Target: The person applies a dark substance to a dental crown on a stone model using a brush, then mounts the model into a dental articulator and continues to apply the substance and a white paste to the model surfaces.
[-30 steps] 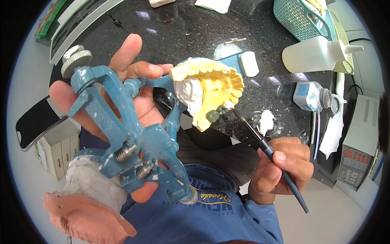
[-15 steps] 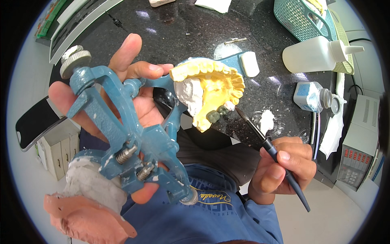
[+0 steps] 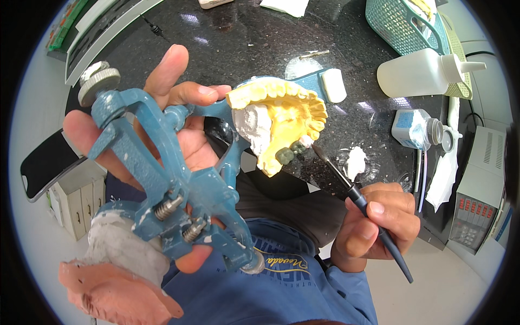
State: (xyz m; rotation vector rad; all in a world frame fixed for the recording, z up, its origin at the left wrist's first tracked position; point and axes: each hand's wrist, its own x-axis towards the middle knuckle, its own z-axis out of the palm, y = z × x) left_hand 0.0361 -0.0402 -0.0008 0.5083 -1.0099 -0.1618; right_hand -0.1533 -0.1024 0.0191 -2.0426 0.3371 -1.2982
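Note:
Fingers of my left hand point(image 3: 195, 143) wrap round a blue dental articulator point(image 3: 168, 157), which hangs opened out. One of its arms carries a yellow dental cast point(image 3: 287, 116) backed with white plaster point(image 3: 253, 125); the other bears a pinkish cast point(image 3: 116, 292) on pale plaster. Dark green crowns point(image 3: 290, 153) sit on the yellow cast's near side, and a small white tooth-shaped buildup point(image 3: 307, 141) adjoins them. Between thumb and fingers, my right hand point(image 3: 382, 219) pinches a dark-handled brush point(image 3: 360, 197). Its bristle tip points at the white buildup, touching or very close to it.
White powder point(image 3: 355, 162) lies on the black speckled worktop point(image 3: 238, 40). To the right are a squeeze bottle point(image 3: 414, 73), an uncapped small jar point(image 3: 411, 129) and a crumpled tissue point(image 3: 442, 181). A teal basket point(image 3: 401, 27) stands at the back right, and a dark phone-like screen point(image 3: 49, 165) at left.
The brush and my right hand have shifted very slightly left, with the tip nearer the white buildup. My left hand and the articulator are almost still.

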